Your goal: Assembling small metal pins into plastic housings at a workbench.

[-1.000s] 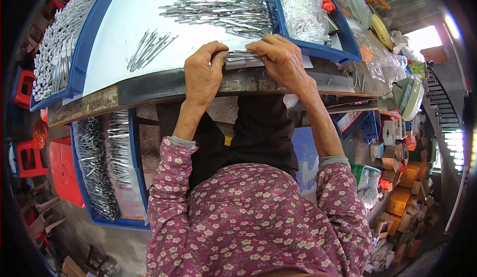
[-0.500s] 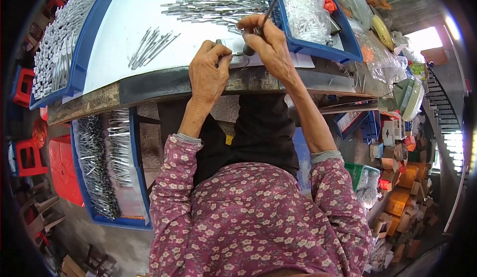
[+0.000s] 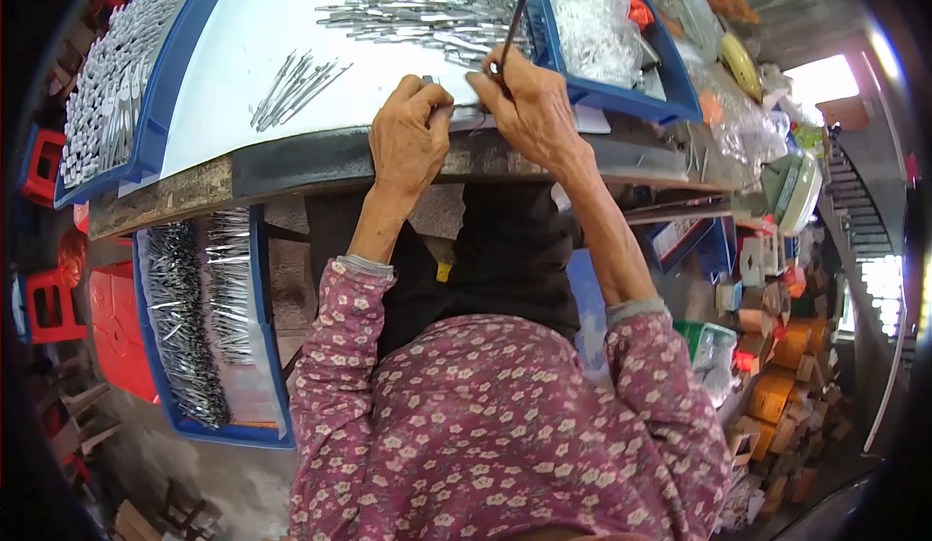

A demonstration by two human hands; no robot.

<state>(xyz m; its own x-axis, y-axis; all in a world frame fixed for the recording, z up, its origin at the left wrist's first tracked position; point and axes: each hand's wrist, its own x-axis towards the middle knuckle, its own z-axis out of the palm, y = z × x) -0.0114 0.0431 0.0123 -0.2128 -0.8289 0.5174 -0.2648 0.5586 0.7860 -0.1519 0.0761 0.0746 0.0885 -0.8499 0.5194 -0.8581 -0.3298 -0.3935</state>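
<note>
My left hand [image 3: 410, 135] rests at the near edge of the white table top [image 3: 252, 46] and pinches a small metal piece [image 3: 428, 82] between thumb and fingers. My right hand [image 3: 529, 109] is beside it, fingers closed around a thin dark rod [image 3: 512, 28] that stands up and ends in a wire loop. The two hands almost touch. Beyond them lies a long pile of thin metal pins [image 3: 417, 16]. A smaller bundle of pins [image 3: 291, 84] lies to the left of my left hand.
A blue tray [image 3: 602, 36] with clear plastic bags sits to the right of the hands. Another blue tray of metal pieces [image 3: 107, 84] is at the far left. A lower blue tray [image 3: 214, 327] of pins sits under the table edge, with red stools [image 3: 49, 298] at left.
My right hand lifted from the table edge and raised the dark rod upright. My left hand closed on a small metal piece. Both hands moved slightly away from me.
</note>
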